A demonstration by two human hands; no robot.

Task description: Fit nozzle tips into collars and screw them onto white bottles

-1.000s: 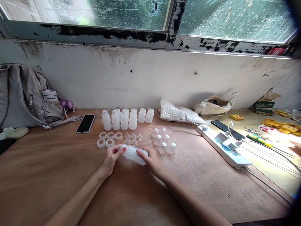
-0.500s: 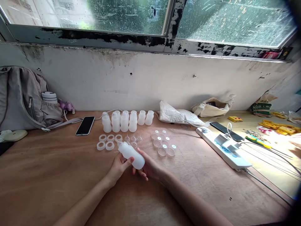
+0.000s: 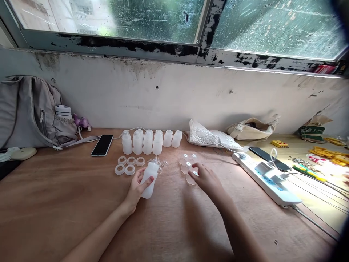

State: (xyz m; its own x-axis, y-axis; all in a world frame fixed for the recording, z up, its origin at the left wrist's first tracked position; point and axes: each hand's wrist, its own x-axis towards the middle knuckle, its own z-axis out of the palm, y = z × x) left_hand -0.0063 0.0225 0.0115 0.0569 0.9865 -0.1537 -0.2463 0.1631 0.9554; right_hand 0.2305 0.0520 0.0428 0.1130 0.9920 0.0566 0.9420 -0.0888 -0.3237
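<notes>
The bottle point(image 3: 148, 182) is over the table point(image 3: 166, 229), near the middle, tilted with its narrow top up and leaning right. The left hand point(image 3: 135, 189) holds it round the side, thumb across the front and fingers behind. The right hand point(image 3: 209, 182) is off the bottle, over the clear discs point(image 3: 184, 169), its thumb and forefinger a narrow gap apart; whether they touch a disc I cannot tell.

Just behind the bottle lie small clear fittings point(image 3: 164, 163), partly hidden by it. To their left are five white rings point(image 3: 116, 170), three in the back row and two in front. Farther back stand the frosted containers point(image 3: 147, 144), grouped in a row.

Left of these lies a phone point(image 3: 102, 145), and beyond it a grey backpack point(image 3: 23, 112) with a white cup point(image 3: 63, 111) in its side pocket and a purple toy point(image 3: 81, 122) beside it. On the right, a white pouch point(image 3: 201, 135) and a cream bag point(image 3: 249, 130) lie by the wall. A power strip point(image 3: 264, 182) runs nearer, plugs in it, with a dark phone point(image 3: 268, 158) behind.
</notes>
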